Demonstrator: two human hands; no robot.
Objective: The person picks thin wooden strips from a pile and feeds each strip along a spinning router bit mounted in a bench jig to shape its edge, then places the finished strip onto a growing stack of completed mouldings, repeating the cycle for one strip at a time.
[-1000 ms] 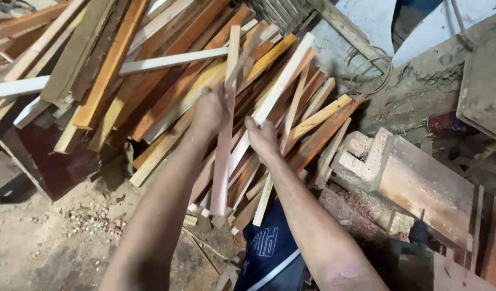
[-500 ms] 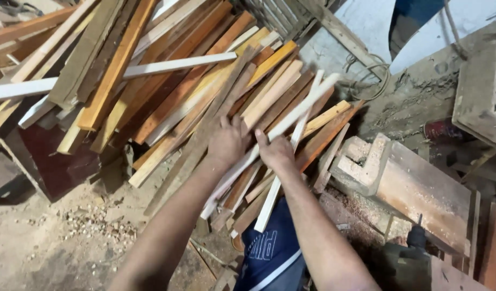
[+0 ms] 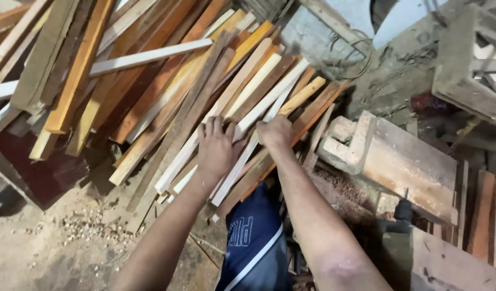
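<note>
My left hand (image 3: 218,148) flat, open on pale slat (image 3: 242,126); right hand (image 3: 276,132) curled around same slat, centre frame. Risk: leaning wood pile (image 3: 151,91) shifting, splinters likely.

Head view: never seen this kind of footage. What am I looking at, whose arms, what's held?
There is no machine here. The single picture comes from a camera worn on a person's head, looking down along their own two bare arms.

The left hand lies palm down on a pile of wooden slats, fingers spread over pale strips. The right hand rests beside it on the same strips and seems to press or grip them; whether its fingers close around one cannot be seen.

The pile leans across a dusty floor strewn with chips. At the right stands a heavy wooden block. Below, between the arms, is the person's dark blue clothing.
</note>
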